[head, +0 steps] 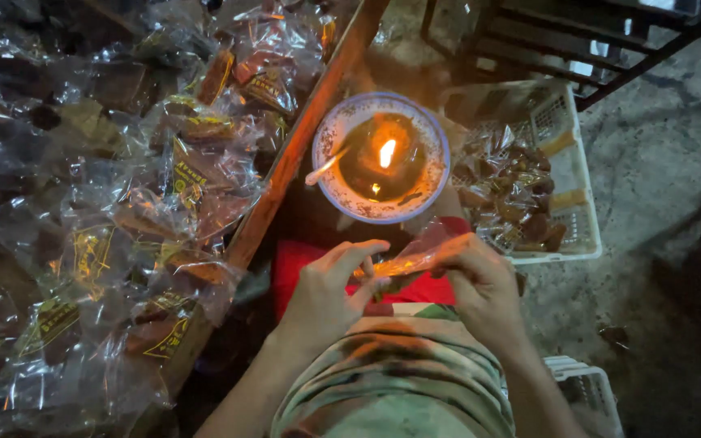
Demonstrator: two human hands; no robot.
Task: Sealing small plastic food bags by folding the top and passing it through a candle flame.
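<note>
— What's the floor like?
— Rough grey concrete floor [659, 170], filling the right side of the frame, stained dark in places.
— Any furniture?
— A dark metal frame [578, 40] with bars at the upper right. A wooden board [302, 146] runs diagonally from the top centre toward the lower left.
— And the light?
— Dim all round. A warm glow falls at the centre; the edges sink into shadow, darkest at the far right.
</note>
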